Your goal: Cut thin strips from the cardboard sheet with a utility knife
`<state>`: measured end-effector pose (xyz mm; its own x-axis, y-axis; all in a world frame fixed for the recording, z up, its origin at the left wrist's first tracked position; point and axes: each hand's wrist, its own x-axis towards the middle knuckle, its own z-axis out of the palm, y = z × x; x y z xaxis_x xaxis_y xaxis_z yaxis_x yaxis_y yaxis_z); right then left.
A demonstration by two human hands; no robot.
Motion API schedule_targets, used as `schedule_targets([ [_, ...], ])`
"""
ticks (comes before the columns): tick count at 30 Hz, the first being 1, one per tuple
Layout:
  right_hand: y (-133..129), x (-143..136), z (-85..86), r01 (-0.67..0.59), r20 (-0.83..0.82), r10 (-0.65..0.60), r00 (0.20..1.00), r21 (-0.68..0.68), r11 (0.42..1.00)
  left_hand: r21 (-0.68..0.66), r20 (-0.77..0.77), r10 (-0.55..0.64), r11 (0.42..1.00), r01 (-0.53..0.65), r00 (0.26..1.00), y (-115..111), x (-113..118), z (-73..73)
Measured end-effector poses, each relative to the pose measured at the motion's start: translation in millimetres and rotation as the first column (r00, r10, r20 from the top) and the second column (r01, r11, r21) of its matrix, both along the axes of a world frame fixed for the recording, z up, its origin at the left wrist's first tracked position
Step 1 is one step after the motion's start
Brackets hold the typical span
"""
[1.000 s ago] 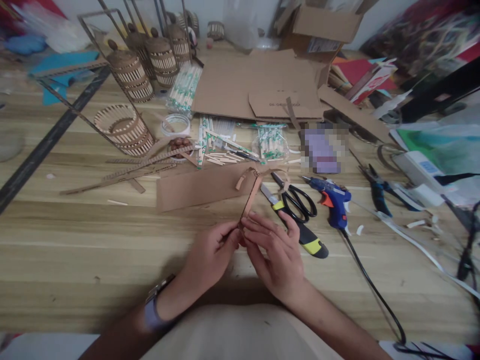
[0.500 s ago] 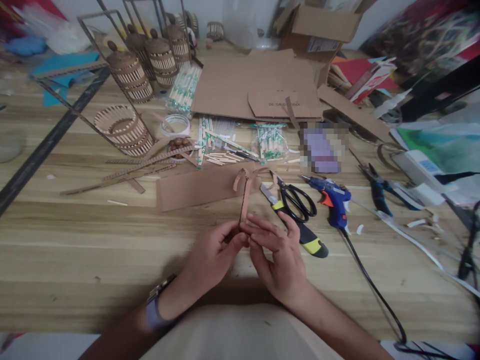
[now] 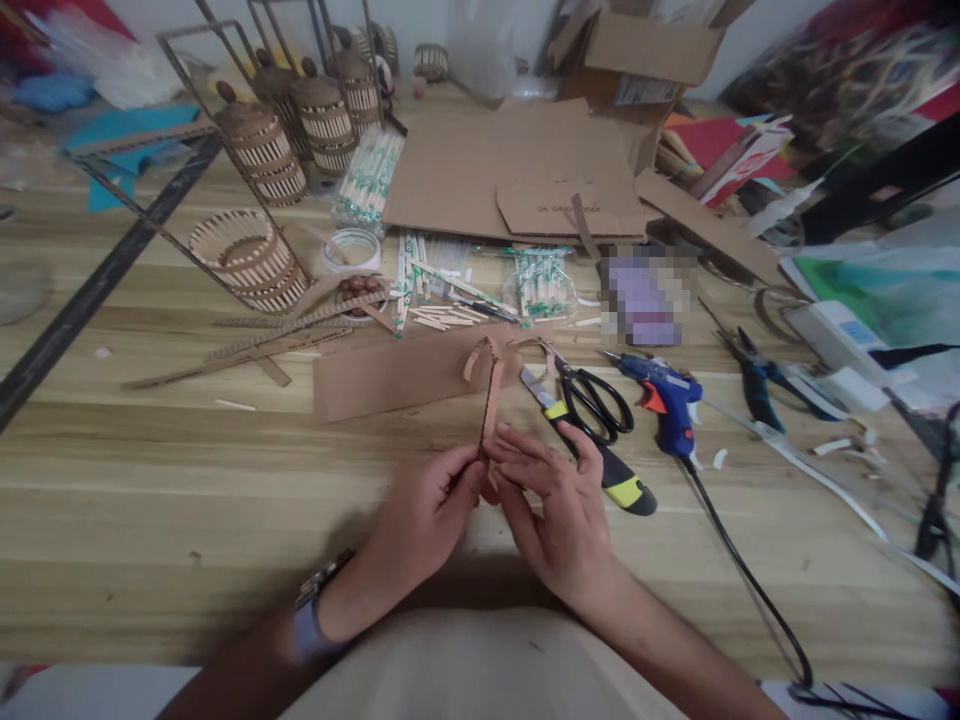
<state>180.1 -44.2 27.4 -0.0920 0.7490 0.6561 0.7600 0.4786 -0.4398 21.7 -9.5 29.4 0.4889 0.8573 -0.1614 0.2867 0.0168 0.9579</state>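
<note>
- Fingers of the left hand (image 3: pixel 427 515) are pinched on a curled cardboard strip (image 3: pixel 491 405), raised before the body.
- The strip is touched by the right hand's (image 3: pixel 559 505) fingers, partly spread; whether it is clamped there cannot be told.
- Printed characters on the cardboard sheet (image 3: pixel 465 165) are too blurred to be read surely.
- Both forearms are angled inward over the counter (image 3: pixel 187 520), with a watch (image 3: pixel 322 578) worn on the left.
</note>
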Motion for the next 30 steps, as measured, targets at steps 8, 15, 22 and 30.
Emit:
schedule_targets([
  [8, -2.1, 1.5, -2.1, -0.005, -0.08, 0.002, 0.997, -0.028, 1.0, -0.027, 0.019, -0.014, 1.0, 0.015, 1.0, 0.7, 0.2, 0.9],
  [15, -0.6, -1.0, -0.4, 0.009, -0.001, -0.009, 1.0, -0.021, 1.0, -0.027, -0.002, 0.019, 0.999, -0.019, 1.0, 2.7, -0.6, -2.0],
  [22, -0.7, 1.6, 0.2, 0.011, -0.015, -0.011, 1.0, -0.036, 0.999, 0.038, -0.008, 0.001, 0.999, 0.0, 1.0, 0.8, -0.2, 0.5],
  [30, -1.7, 3.5, -1.1, 0.019, -0.021, -0.02, 1.0, -0.045, 0.999, -0.009, 0.041, -0.029, 1.0, 0.03, 0.999, 1.9, -0.2, 1.6],
])
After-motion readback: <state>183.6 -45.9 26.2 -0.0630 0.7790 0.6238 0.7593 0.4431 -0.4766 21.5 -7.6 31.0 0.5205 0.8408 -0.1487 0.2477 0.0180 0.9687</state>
